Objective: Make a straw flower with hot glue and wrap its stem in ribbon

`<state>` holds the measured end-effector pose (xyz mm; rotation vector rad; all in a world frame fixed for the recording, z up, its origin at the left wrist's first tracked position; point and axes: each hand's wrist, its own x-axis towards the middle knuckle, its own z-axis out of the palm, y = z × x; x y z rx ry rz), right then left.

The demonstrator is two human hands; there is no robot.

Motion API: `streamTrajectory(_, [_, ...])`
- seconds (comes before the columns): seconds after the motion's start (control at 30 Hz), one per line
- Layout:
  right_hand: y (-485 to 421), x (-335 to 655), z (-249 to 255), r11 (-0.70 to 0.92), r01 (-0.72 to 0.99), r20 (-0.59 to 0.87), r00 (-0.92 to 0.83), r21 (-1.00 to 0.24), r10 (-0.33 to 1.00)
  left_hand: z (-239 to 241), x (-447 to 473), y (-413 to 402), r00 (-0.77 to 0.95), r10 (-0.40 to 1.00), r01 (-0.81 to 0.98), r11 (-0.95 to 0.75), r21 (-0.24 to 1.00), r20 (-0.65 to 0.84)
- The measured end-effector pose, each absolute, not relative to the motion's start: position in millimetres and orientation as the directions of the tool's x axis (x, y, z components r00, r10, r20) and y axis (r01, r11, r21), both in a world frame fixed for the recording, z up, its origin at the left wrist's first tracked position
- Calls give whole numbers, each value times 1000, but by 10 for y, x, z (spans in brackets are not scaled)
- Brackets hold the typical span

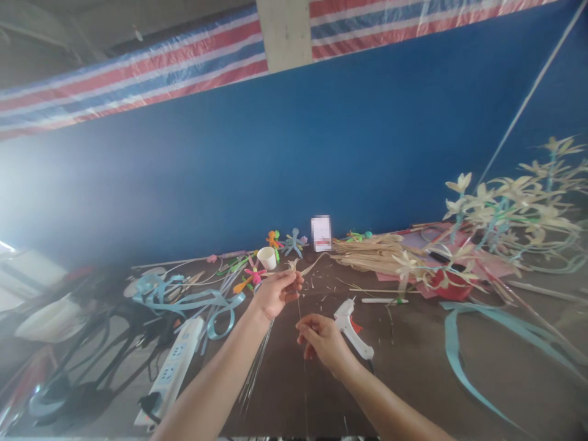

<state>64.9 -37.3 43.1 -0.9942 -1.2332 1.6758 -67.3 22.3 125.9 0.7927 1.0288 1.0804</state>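
Note:
My left hand [278,294] pinches the base of a small pale flower [293,265] made of dried leaf strips; one long petal sticks out to the right. From beneath it a thin wire stem [299,306] hangs down. Lower and to the right, the fingertips of my right hand [324,343] are closed around that wire. A white glue gun [353,331] with a red trigger lies just beyond the right hand. Several loose thin wires [255,373] rest on the table under my left forearm.
At left are a white power strip [172,367] and curled blue ribbon [184,300]. A paper cup [267,258] and small colourful figures [294,242] stand at the back. Dried strips [372,256], a white-and-green pen [383,301], finished pale flowers [509,196] and more ribbon [452,343] occupy the right.

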Motion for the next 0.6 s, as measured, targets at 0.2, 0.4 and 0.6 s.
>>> streamTrajectory(0.2, [-149,777,658,-37,-120,-19,-141,-992,990,1277,-609,233,131,965,-299,256,919,-226])
streamTrajectory(0.4, [103,772,869,22,-180,45,-121,-983,992,1307,-482,242,168,972,-314,212,925,-166])
streamTrajectory(0.6, [74,749,947,10,-181,43,-176,-983,983,1292,-466,212,180,968,-282,220,934,-174])
